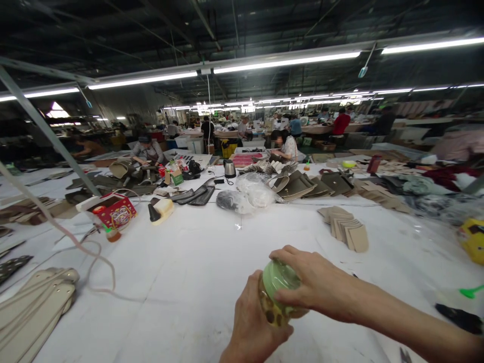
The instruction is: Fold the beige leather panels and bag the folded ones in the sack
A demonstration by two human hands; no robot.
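Above the white tabletop, a clear jar (269, 308) with yellowish and dark brown contents tilts between my two hands. My left hand (252, 322) is wrapped round the jar's body from the left and below. From the right, my right hand (312, 277) grips the pale green lid (278, 276), thumb and fingers on opposite sides of its rim. The lid sits on the jar; whether it is loose I cannot tell. Most of the contents are hidden behind my fingers.
A fanned stack of beige pieces (348, 229) lies beyond my right hand. Clear plastic bags (251, 194) and a kettle (229, 168) stand farther back. At left are a red box (117, 210), a glue bottle (112, 234), a pale hose (109, 267) and beige straps (41, 307). Co-workers sit beyond.
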